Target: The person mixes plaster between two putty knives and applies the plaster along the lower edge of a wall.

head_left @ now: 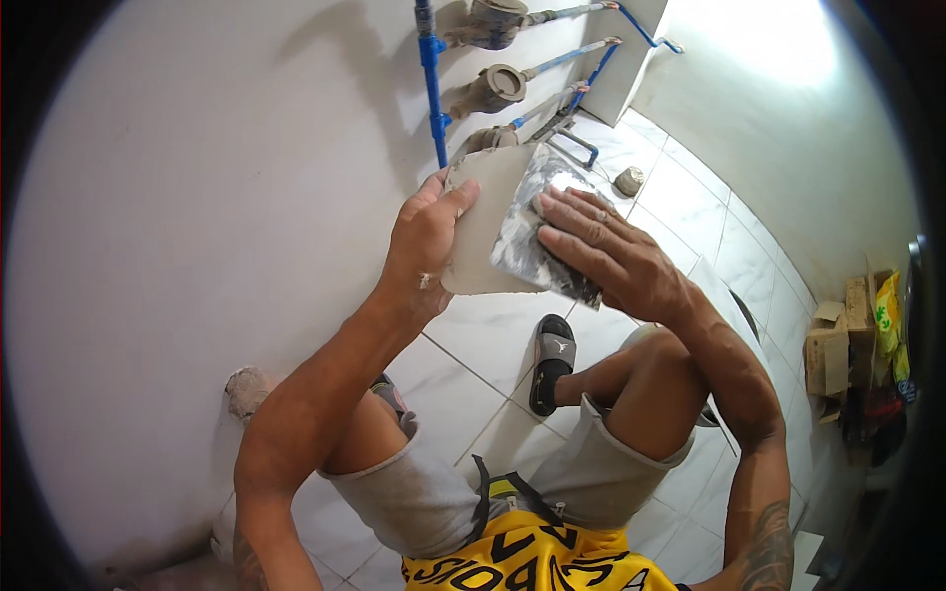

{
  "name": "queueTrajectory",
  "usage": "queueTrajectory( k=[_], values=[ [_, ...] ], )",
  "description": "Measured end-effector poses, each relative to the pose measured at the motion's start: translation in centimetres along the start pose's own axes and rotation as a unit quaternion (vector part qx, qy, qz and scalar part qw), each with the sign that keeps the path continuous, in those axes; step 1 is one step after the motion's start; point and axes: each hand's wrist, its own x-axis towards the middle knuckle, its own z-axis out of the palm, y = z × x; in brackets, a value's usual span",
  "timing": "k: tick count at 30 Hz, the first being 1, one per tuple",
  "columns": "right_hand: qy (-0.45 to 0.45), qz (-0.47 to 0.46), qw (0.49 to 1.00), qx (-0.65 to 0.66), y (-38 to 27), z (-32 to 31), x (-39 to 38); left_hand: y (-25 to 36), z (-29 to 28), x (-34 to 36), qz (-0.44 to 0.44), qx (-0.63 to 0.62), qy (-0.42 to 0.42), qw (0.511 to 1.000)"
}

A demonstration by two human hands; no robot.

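My left hand [424,231] grips the left edge of a pale, flat, tile-like piece [490,231] with rough edges, its thumb on the upper face. Against the piece's right side lies a shiny metal plate [522,231], like a wide putty blade, smeared with whitish paste. My right hand [616,246] holds this plate, fingers stretched over its face; the thumb is hidden. Both things are held up in front of me, above the floor, and the plate overlaps the pale piece. A whitish smear marks my left wrist.
Blue pipes [430,89] with dusty water meters [498,89] run along the wall ahead. A roundish grey lump [628,180] sits on the white tiled floor [473,340]. Cardboard boxes [828,355] and a yellow bag [890,320] stand at the right. A rough stub [246,394] protrudes from the left wall.
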Motion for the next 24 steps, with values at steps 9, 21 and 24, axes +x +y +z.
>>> queueTrajectory(
  k=[9, 21, 24],
  values=[
    [-0.052, -0.015, 0.998, 0.014, 3.3, 1.8, 1.7, 1.2, -2.5, -0.4, 0.047, 0.036, 0.061, 0.996],
    [0.024, 0.435, 0.850, 0.295, 5.0, 2.8, -0.1, 3.3, -4.7, -0.7, 0.084, 0.025, 0.124, 0.988],
    [0.125, 0.414, 0.753, 0.496, 4.9, 3.9, 0.5, 3.1, -4.6, -1.0, 0.059, 0.034, 0.155, 0.986]
  ],
)
